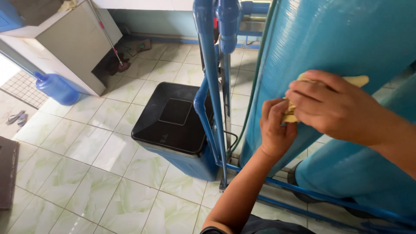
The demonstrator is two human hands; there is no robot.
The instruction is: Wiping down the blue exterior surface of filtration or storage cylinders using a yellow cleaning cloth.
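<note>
— Where's the cloth (291, 113)?
— Against the blue tank (329, 39). My right hand (336, 108) lies flat over it, fingers clamped on it; my left hand (275, 128) reaches up, fist curled, pinching its lower edge.

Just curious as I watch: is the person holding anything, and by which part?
Yes: a yellow cloth against the big blue tank. The right hand presses over its middle; the left hand pinches its lower left end.

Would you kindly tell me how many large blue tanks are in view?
2: one upright tank under both hands and the yellow cloth, another tank lower right. Others may be out of frame.
</note>
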